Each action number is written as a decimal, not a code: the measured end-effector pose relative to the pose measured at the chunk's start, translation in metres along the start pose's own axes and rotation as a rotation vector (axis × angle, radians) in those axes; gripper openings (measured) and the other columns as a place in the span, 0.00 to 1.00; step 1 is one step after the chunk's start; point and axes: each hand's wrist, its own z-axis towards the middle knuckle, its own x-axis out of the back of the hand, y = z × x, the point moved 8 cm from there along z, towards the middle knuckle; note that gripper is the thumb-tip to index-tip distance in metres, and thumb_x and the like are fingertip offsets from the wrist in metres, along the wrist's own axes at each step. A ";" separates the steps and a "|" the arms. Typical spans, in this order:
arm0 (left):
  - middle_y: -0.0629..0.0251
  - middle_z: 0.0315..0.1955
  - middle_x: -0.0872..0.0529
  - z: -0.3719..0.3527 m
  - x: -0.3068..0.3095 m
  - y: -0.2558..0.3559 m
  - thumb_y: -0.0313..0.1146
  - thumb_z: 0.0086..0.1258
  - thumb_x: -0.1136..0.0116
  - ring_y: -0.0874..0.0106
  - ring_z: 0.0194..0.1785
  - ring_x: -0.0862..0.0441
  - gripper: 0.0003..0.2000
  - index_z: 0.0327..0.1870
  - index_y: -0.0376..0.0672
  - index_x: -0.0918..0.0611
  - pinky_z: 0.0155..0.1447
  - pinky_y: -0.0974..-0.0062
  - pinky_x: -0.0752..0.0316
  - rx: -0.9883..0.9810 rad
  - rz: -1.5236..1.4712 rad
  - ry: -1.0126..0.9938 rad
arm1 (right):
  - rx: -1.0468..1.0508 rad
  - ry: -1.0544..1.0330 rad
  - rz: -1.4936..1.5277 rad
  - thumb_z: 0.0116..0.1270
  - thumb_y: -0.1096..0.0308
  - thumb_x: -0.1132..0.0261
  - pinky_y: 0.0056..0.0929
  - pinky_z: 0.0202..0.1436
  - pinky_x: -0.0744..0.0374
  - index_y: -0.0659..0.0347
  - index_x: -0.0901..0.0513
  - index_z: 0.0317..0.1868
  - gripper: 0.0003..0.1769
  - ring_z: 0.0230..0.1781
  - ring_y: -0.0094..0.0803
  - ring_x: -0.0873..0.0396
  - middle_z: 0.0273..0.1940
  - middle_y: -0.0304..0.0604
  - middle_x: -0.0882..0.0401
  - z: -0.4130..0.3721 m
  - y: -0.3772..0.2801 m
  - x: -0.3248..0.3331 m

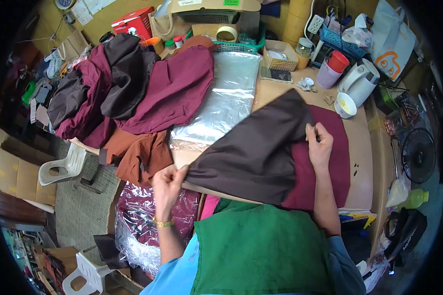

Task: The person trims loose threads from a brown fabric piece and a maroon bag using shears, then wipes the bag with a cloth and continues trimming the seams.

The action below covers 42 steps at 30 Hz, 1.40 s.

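A dark brown cloth (251,150) is stretched between my two hands above the table. My left hand (167,183) pinches its lower left corner, fingers closed. At its right edge my right hand (320,142) grips the cloth between thumb and fingers. Under the cloth's right part lies a maroon cloth (330,162), flat on the table. A green cloth (261,250) covers my lap and front. Left of the dark cloth is a stack of clear plastic bags (231,93).
Maroon and black fabric (177,88) is heaped at the back left, with rust-brown cloth (142,152) hanging below. A kettle (359,81), a white bowl (345,105) and a lilac cup (330,73) stand at the back right. A plastic-wrapped bundle (157,216) sits below the table edge.
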 end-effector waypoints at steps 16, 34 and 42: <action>0.32 0.54 0.20 0.126 -0.158 0.082 0.56 0.77 0.51 0.42 0.60 0.22 0.35 0.66 0.25 0.29 0.65 0.54 0.28 -0.408 0.530 -0.088 | 0.010 -0.635 -0.385 0.62 0.66 0.29 0.38 0.36 0.22 0.62 0.22 0.31 0.11 0.30 0.35 0.20 0.30 0.43 0.22 -0.071 0.066 -0.003; 0.68 0.44 0.14 0.068 -0.193 0.129 0.37 0.74 0.34 0.79 0.49 0.20 0.16 0.54 0.36 0.19 0.55 0.78 0.25 -0.323 -0.495 -0.447 | -0.002 -0.535 0.526 0.71 0.59 0.30 0.26 0.53 0.20 0.68 0.22 0.62 0.26 0.53 0.23 0.20 0.58 0.47 0.17 0.048 -0.010 -0.079; 0.78 0.21 0.25 0.066 -0.104 0.084 0.37 0.82 0.46 0.85 0.26 0.35 0.17 0.29 0.39 0.20 0.33 0.82 0.38 -0.206 -0.379 0.074 | -0.057 -0.469 0.301 0.70 0.63 0.29 0.25 0.38 0.27 0.69 0.21 0.37 0.15 0.33 0.15 0.32 0.26 0.32 0.25 0.001 -0.003 -0.064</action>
